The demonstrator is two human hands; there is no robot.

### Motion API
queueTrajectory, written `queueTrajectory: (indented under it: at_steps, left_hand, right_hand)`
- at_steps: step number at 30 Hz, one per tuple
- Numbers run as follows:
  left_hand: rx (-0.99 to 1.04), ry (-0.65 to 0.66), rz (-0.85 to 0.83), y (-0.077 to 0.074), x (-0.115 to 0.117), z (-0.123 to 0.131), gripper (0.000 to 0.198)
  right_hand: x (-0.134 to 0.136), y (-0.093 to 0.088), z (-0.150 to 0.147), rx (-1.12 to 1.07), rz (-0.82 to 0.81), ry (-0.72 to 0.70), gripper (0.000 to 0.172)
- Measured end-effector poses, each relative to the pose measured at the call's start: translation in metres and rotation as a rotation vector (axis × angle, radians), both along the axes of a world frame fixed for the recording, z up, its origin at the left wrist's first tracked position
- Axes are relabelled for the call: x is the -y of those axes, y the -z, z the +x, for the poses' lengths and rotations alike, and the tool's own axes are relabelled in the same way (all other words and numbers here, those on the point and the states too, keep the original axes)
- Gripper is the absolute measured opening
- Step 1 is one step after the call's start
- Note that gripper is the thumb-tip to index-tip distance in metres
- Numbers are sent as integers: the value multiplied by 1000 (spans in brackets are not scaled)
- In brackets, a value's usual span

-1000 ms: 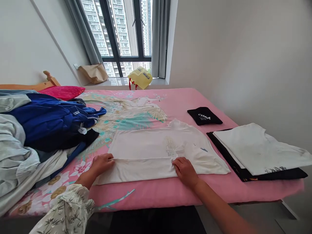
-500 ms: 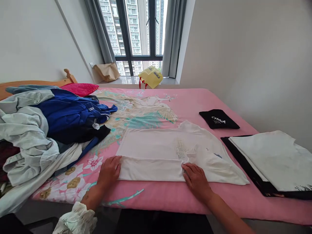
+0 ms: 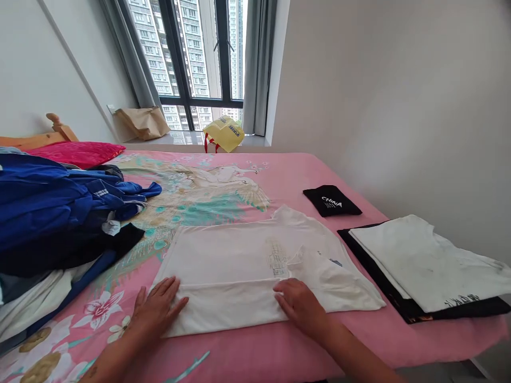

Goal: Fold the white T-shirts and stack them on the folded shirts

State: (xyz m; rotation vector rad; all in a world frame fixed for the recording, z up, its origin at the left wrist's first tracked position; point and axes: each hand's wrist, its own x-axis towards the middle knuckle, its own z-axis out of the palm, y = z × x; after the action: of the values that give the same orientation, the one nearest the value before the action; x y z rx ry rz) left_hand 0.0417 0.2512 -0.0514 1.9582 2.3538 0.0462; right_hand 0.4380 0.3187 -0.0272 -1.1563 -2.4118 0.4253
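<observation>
A white shirt (image 3: 227, 255) lies on the pink bed, its near side folded over in a long strip and a sleeve lying across the printed front. My left hand (image 3: 157, 306) rests with fingers spread on the shirt's left end, at the hem. Near the fold's right part, by the sleeve, my right hand (image 3: 299, 306) touches the cloth with its fingers bent; thumb and forefinger look apart, and nothing shows between them.
Blue, black and white clothes (image 3: 51, 207) are heaped at the left. A folded black shirt (image 3: 332, 201) lies behind on the right, and stacked white and black shirts (image 3: 423, 260) lie far right. A red pillow (image 3: 80, 153) and a yellow bag (image 3: 224, 133) are farther back.
The view has turned right and moved closer. My left hand has spread its fingers over the hem end. My right hand's fingers have lifted slightly and parted at the fold.
</observation>
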Motion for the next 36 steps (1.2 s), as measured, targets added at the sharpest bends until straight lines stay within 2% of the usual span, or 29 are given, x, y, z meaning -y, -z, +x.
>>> queueTrajectory:
  at_steps: [3,5,8,11,14,19,23,29,31,33,36]
  left_hand:
    - [65,66,87,-13,-28,-15,49]
    - [93,107,131,-20,-53,-26,49]
    - [85,92,130,-22,-98,-42,49]
    - [63,46,94,-15,-144,-57,51]
    - [53,20,54,-1,-185,-71,53]
    - [69,88,-34,16,-233,-88,59]
    - [66,69,-119,10,-252,-95,64]
    - [129,-32,-224,-9,-257,-87,50]
    - [124,-51,-231,-12,-255,-80,43]
    - [122,-62,-222,-16,-252,-75,36]
    - [129,-82,-192,-27,-240,-72,26]
  right_hand:
    - [-53,-5,16,-54,103,103,26]
    - [-98,0,32,-17,159,185,28]
    - [-164,12,47,129,172,260,34]
    - [-213,16,50,283,131,281,39]
    - [-246,16,45,372,59,312,43]
    - [-292,28,39,420,-45,380,48]
    - [-322,41,39,414,-142,425,58]
    - [-350,41,22,341,-299,438,77]
    - [-351,35,16,302,-363,434,70]
    - [-347,28,15,258,-441,419,53]
    - [-334,14,25,151,-520,384,35]
